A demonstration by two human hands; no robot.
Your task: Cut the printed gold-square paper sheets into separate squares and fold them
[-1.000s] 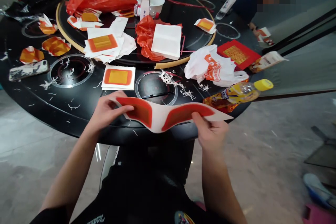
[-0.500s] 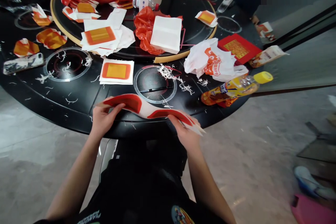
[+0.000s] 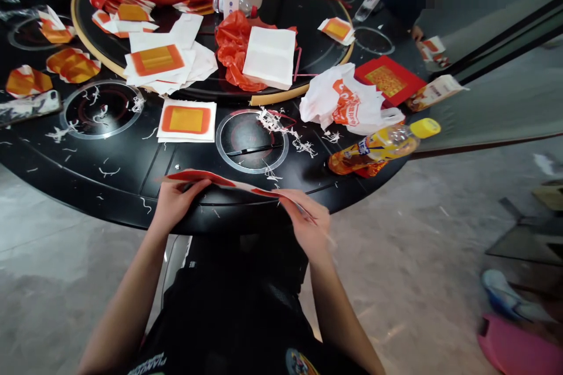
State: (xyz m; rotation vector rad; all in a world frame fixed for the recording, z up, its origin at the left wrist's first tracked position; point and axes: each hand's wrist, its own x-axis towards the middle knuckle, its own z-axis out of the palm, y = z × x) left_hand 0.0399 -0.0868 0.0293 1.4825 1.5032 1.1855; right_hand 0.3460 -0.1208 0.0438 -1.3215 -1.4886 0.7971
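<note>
L hand (image 3: pixel 175 205) & R hand (image 3: pixel 308 225) pinch ends of red paper sheet (image 3: pixel 200 176), centre frame; thin, floppy, prob. tears easily – hold edges.

Black rnd table (image 3: pixel 132 170) w/ paper stack (image 3: pixel 187 120), bottle (image 3: pixel 378 146), plastic bag (image 3: pixel 345 102).

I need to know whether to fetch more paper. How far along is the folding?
Done: a few folded orange pieces lie at the far left of the table. In hand: the left hand and right hand grip one red-and-white sheet at the table edge. Left: a flat sheet in front, a spread pile on the turntable and a white stack, all unfolded.
</note>
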